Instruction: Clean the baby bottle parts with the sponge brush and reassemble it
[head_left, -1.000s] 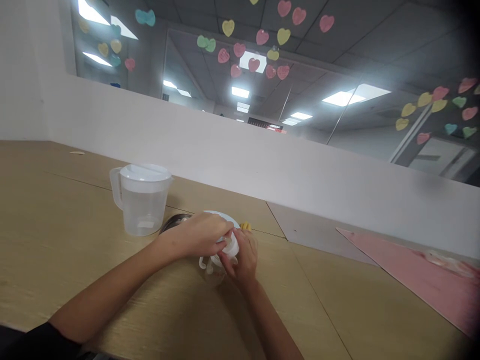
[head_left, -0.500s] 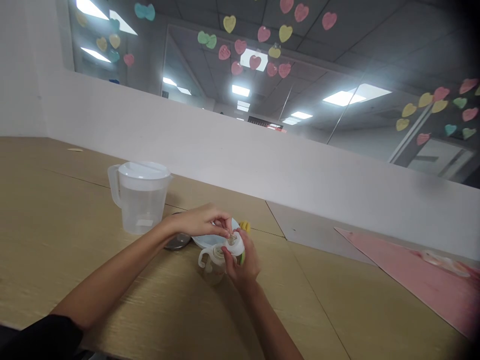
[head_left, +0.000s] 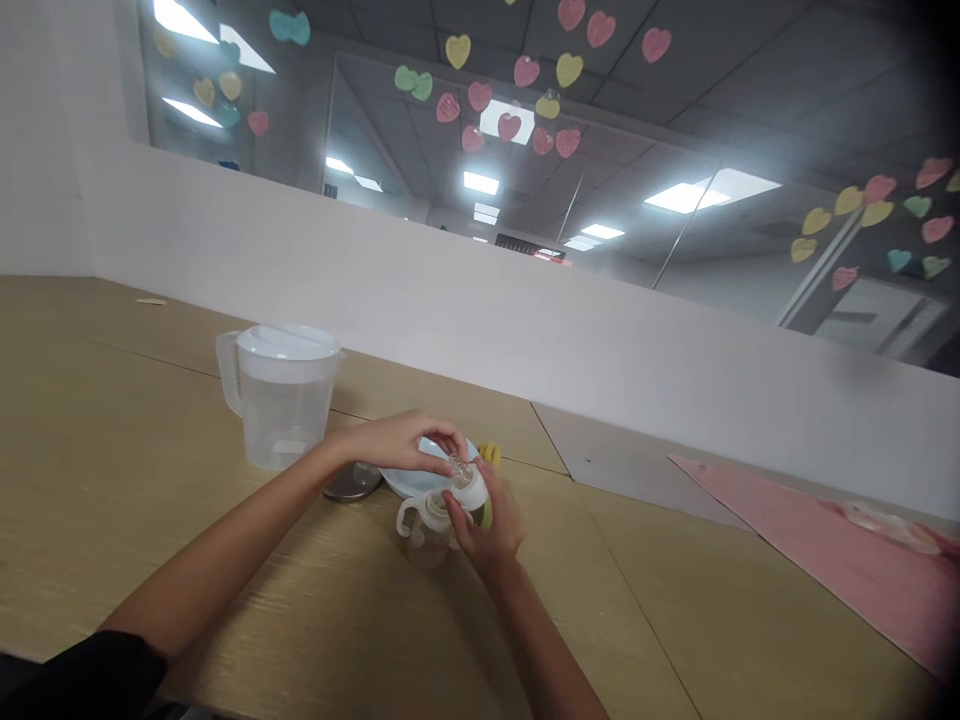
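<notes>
Your right hand (head_left: 487,525) is closed around the tilted two-handled baby bottle (head_left: 427,530), which sits at your 12 o'clock, while your left hand (head_left: 401,442) curls in from 9 o'clock with its fingertips at the clear teat (head_left: 460,472), though whether they pinch it cannot be told. If your right grip slackens, the bottle could tip toward the pale blue plate (head_left: 409,480) at its 11 o'clock. A sharp tug on the teat could knock your left forearm into the round steel disc (head_left: 352,482) or the white-lidded plastic jug (head_left: 281,415) at 10 o'clock.
</notes>
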